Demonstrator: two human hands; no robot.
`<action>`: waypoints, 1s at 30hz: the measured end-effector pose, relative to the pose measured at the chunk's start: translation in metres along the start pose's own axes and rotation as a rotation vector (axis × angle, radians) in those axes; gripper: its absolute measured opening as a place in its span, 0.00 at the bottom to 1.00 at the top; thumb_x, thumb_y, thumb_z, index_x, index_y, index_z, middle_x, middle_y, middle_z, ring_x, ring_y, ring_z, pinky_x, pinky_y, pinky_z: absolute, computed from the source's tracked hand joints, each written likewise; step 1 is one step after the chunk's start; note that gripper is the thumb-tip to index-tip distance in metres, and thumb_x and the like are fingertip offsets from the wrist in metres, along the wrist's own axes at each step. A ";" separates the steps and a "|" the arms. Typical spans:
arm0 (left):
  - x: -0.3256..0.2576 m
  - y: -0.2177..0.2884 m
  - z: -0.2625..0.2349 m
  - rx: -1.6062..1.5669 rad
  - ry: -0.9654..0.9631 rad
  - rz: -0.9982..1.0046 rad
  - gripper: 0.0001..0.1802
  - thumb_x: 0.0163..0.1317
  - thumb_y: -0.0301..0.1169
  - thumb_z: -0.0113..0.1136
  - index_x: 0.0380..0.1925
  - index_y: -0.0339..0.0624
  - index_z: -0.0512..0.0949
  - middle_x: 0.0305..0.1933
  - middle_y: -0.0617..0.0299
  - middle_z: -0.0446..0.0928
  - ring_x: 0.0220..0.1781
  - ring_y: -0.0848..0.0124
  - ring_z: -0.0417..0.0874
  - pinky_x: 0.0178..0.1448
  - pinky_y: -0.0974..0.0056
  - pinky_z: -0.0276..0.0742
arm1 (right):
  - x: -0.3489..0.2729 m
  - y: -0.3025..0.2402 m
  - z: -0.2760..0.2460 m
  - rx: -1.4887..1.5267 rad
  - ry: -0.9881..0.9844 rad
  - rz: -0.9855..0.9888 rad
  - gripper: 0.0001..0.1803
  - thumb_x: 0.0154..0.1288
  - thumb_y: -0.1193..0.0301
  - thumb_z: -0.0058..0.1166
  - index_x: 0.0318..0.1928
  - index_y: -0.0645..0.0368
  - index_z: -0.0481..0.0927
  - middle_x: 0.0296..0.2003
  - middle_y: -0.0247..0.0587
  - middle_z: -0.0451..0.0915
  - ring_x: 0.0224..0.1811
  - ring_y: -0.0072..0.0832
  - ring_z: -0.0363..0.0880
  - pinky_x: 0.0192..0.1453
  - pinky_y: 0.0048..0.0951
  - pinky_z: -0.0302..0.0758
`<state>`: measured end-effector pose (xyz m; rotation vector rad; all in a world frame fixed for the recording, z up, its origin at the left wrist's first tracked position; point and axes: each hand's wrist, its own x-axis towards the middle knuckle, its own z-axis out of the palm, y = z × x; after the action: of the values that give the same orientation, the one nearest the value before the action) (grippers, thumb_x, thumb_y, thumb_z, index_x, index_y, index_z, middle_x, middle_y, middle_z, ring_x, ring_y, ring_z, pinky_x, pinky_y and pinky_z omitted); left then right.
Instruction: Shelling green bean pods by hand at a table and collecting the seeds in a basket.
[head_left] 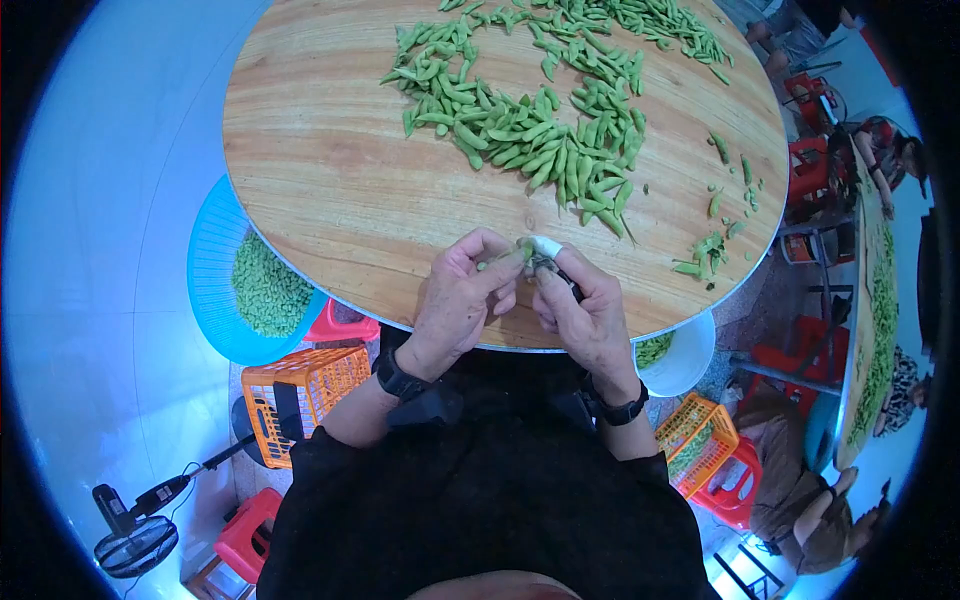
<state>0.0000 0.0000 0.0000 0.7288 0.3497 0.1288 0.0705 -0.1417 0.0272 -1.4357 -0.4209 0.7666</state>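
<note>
I'm seeing bumpy pods [500, 125] on a round wooden counter [320, 190].
The left hand [462, 292] is pinching a green pod [526, 249]; the right hand [588, 315] is curling, its hold unclear.

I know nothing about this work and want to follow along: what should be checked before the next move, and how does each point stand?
1. Pod held: ok. The left grip pinches a green pod; the right grip meets it at the fingertips.
2. Pod fully split: cannot tell; fingers cover much of it.
3. White finger cover on: ok, on a right-hand finger.
4. More pods nearby: ok. A pod pile lies beyond the hands on the table.
5. Tabletop free of scraps: not ok. Loose green bits lie at the right.
6. Amount in the white bucket: cannot tell; the table hides part.
</note>
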 end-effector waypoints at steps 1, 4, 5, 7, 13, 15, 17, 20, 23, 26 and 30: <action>0.000 0.000 0.001 0.055 0.005 0.029 0.05 0.64 0.27 0.60 0.35 0.38 0.75 0.24 0.69 0.71 0.20 0.83 0.67 0.21 0.75 0.60 | 0.000 0.000 0.001 -0.042 0.017 -0.066 0.14 0.70 0.76 0.48 0.54 0.64 0.77 0.30 0.32 0.69 0.26 0.16 0.67 0.28 0.20 0.65; -0.001 0.001 0.003 0.172 0.034 0.083 0.05 0.64 0.26 0.61 0.33 0.39 0.75 0.23 0.69 0.71 0.19 0.82 0.66 0.22 0.75 0.60 | 0.006 0.008 0.002 -0.153 0.049 -0.199 0.13 0.70 0.77 0.47 0.51 0.67 0.77 0.29 0.30 0.67 0.24 0.13 0.66 0.25 0.18 0.62; -0.001 0.002 0.003 0.228 0.060 0.107 0.05 0.63 0.26 0.61 0.33 0.39 0.75 0.23 0.68 0.71 0.19 0.82 0.66 0.22 0.75 0.60 | 0.009 0.011 0.003 -0.227 0.061 -0.260 0.12 0.70 0.77 0.46 0.50 0.69 0.77 0.28 0.29 0.67 0.23 0.13 0.66 0.25 0.17 0.61; -0.003 -0.001 0.000 0.113 0.036 0.077 0.05 0.63 0.26 0.61 0.33 0.39 0.75 0.24 0.68 0.71 0.19 0.82 0.66 0.22 0.75 0.61 | 0.008 0.008 0.001 -0.116 0.033 -0.169 0.11 0.69 0.77 0.46 0.49 0.69 0.77 0.28 0.30 0.68 0.24 0.13 0.67 0.25 0.18 0.62; 0.000 0.004 0.000 -0.133 0.048 -0.115 0.05 0.63 0.26 0.61 0.34 0.38 0.75 0.23 0.68 0.71 0.20 0.82 0.68 0.22 0.75 0.61 | 0.011 0.008 -0.001 -0.146 0.031 -0.157 0.12 0.64 0.80 0.48 0.47 0.68 0.77 0.28 0.40 0.71 0.28 0.24 0.72 0.30 0.25 0.67; -0.002 0.002 0.002 -0.126 0.056 -0.098 0.05 0.63 0.27 0.62 0.35 0.38 0.75 0.23 0.68 0.72 0.20 0.82 0.68 0.22 0.75 0.61 | 0.013 0.011 0.002 -0.356 0.105 -0.347 0.12 0.63 0.81 0.49 0.47 0.67 0.78 0.29 0.43 0.72 0.28 0.28 0.73 0.31 0.28 0.69; -0.005 0.001 0.007 0.207 0.066 -0.031 0.07 0.64 0.29 0.62 0.36 0.37 0.76 0.22 0.70 0.72 0.20 0.83 0.68 0.22 0.76 0.61 | 0.013 0.010 0.003 -0.462 0.124 -0.452 0.13 0.61 0.81 0.49 0.47 0.66 0.78 0.30 0.46 0.73 0.29 0.34 0.75 0.32 0.31 0.70; -0.006 -0.001 0.001 0.302 0.114 0.012 0.08 0.65 0.30 0.61 0.37 0.37 0.77 0.22 0.72 0.71 0.19 0.85 0.66 0.21 0.77 0.59 | 0.005 0.003 0.011 -0.498 0.158 -0.430 0.13 0.61 0.82 0.49 0.47 0.66 0.78 0.30 0.47 0.73 0.29 0.37 0.76 0.32 0.32 0.71; -0.004 -0.006 0.001 0.575 0.156 0.132 0.07 0.66 0.31 0.59 0.37 0.38 0.78 0.21 0.74 0.69 0.19 0.87 0.64 0.20 0.77 0.56 | 0.005 0.009 0.020 -0.555 0.279 -0.553 0.13 0.61 0.82 0.49 0.46 0.67 0.78 0.28 0.41 0.71 0.26 0.28 0.70 0.31 0.27 0.67; -0.004 0.006 0.003 0.421 0.124 0.001 0.07 0.67 0.31 0.58 0.38 0.38 0.77 0.21 0.74 0.69 0.19 0.87 0.64 0.20 0.77 0.56 | 0.005 0.009 0.021 -0.575 0.273 -0.502 0.11 0.60 0.83 0.50 0.44 0.68 0.77 0.29 0.49 0.72 0.28 0.40 0.75 0.30 0.35 0.70; 0.001 0.009 -0.006 0.262 0.034 -0.062 0.08 0.67 0.32 0.58 0.38 0.39 0.77 0.21 0.73 0.69 0.20 0.87 0.65 0.22 0.78 0.58 | 0.005 0.011 0.023 -0.583 0.278 -0.468 0.10 0.60 0.83 0.50 0.43 0.69 0.77 0.29 0.49 0.72 0.28 0.40 0.75 0.29 0.36 0.70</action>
<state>-0.0015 0.0101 0.0016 0.9741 0.4261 0.0372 0.0561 -0.1220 0.0182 -1.8545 -0.7689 0.0523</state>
